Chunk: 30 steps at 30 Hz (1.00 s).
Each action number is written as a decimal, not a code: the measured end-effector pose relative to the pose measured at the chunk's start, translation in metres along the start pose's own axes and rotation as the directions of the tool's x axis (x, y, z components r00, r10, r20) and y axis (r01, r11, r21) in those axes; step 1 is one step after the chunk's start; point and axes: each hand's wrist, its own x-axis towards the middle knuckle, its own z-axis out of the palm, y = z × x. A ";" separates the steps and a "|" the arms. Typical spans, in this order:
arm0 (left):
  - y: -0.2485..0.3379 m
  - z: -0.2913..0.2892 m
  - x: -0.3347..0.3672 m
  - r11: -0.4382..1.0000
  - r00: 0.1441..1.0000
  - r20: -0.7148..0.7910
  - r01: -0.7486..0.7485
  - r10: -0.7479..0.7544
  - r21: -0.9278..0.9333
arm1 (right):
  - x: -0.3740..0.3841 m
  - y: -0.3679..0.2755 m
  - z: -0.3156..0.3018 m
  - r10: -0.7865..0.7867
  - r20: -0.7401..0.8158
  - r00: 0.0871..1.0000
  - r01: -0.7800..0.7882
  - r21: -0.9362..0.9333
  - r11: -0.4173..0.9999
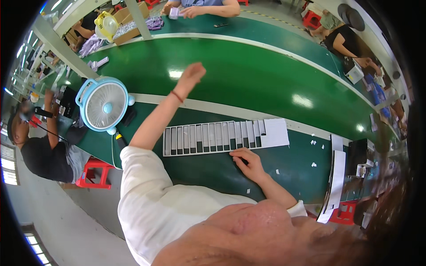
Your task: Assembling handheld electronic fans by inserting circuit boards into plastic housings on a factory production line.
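My left arm stretches out over the green conveyor belt (248, 66), with my left hand (191, 80) raised above it. Its fingers are slightly smeared but look apart from the thumb, and no object shows in them. A long, pale divided tray (195, 154) lies on the dark green table, its row of narrow slots partly filled with light grey pieces. At its right end is a plain white panel (276, 133). My right hand (250, 165) rests at the tray's near edge, fingertips touching it, thumb apart from the fingers.
A light blue fan (106, 106) stands left of the tray. Small white scraps (313, 164) lie to the right, near a stack of long white sheets (336, 177). Across the belt, a co-worker's hands (191, 12) hold a pale purple item; another person (49, 153) sits at left.
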 end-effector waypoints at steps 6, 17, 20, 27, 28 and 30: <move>0.021 0.046 -0.169 0.982 0.833 0.554 0.088 0.019 -0.165 | -0.001 -0.003 0.001 -0.049 -0.011 0.999 0.049 -0.028 0.998; 0.004 0.102 -0.264 0.948 0.763 0.647 0.209 -0.006 -0.239 | -0.015 -0.014 0.007 -0.067 0.025 0.997 0.069 -0.093 0.993; 0.002 0.109 -0.264 0.992 0.767 0.638 0.011 0.071 -0.124 | -0.017 -0.009 0.010 -0.099 0.000 0.995 0.098 -0.094 0.991; 0.004 0.112 -0.263 0.978 0.773 0.609 -0.207 0.176 -0.020 | -0.020 0.000 0.011 -0.083 0.046 0.995 0.088 -0.117 0.989; 0.002 0.112 -0.262 0.979 0.769 0.614 -0.200 0.175 -0.029 | -0.021 0.000 0.011 -0.089 0.044 0.995 0.094 -0.117 0.989; 0.002 0.112 -0.261 0.980 0.765 0.619 -0.193 0.176 -0.041 | -0.021 0.000 0.011 -0.084 0.059 0.995 0.091 -0.121 0.988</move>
